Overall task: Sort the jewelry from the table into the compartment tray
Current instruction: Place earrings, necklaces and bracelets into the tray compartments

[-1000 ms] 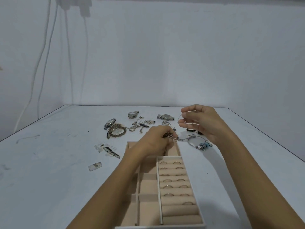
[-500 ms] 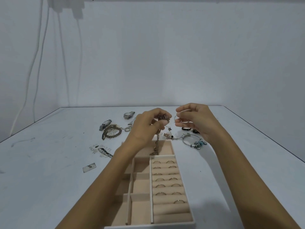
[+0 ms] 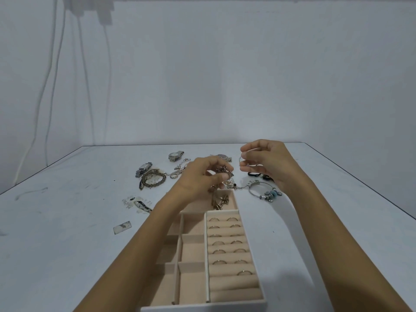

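Observation:
A beige compartment tray (image 3: 193, 248) lies in front of me, its right column of ring rolls holding several rings (image 3: 227, 243). My left hand (image 3: 200, 179) pinches a gold chain (image 3: 219, 200) above the tray's far compartment; the chain's lower end rests in that compartment. My right hand (image 3: 267, 163) is raised beyond the tray and pinches a thin silver bangle (image 3: 244, 159) between its fingertips. Loose jewelry lies on the white table (image 3: 67, 221) behind the tray.
A charm bracelet with blue beads (image 3: 266, 191) lies right of the tray. Watches (image 3: 144, 168) (image 3: 176, 155) (image 3: 224, 156), a gold braided bracelet (image 3: 154, 179) and small chains lie at the back left. Earrings (image 3: 140, 204) and a small card (image 3: 122, 226) lie on the left. Cables hang on the wall.
My left hand lifted the gold chain off the table beyond the tray and now lowers it, so its end pools in the far compartment. My right hand stayed raised with the bangle.

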Demonstrator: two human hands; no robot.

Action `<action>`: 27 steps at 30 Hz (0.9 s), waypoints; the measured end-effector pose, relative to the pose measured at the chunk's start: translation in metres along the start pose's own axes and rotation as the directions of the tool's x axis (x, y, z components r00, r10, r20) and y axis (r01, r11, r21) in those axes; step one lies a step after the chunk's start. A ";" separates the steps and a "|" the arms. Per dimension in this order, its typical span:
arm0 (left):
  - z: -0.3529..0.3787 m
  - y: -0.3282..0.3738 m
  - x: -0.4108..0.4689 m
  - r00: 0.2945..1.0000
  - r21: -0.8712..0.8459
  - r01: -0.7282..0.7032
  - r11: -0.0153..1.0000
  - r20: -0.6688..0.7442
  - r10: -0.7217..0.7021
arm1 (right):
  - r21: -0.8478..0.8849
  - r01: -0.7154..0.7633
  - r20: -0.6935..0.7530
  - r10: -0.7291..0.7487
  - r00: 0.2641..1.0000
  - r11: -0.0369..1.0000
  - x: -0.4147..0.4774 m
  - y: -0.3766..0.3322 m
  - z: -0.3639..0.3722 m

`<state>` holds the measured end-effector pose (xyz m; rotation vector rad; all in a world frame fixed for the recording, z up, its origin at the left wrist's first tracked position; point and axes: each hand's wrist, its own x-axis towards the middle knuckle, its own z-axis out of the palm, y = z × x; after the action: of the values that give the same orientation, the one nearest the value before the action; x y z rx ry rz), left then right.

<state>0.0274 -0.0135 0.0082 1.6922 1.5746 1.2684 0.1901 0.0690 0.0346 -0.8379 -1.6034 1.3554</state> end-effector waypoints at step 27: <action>-0.014 -0.014 0.002 0.953 0.626 -0.123 0.770 0.290 -0.084 | -0.124 0.011 0.011 -0.010 1.000 0.992 0.001 0.005 0.001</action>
<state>0.0081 -0.0123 0.0032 2.1778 1.9174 0.4254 0.1885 0.0705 0.0303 -0.8961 -1.7120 1.2650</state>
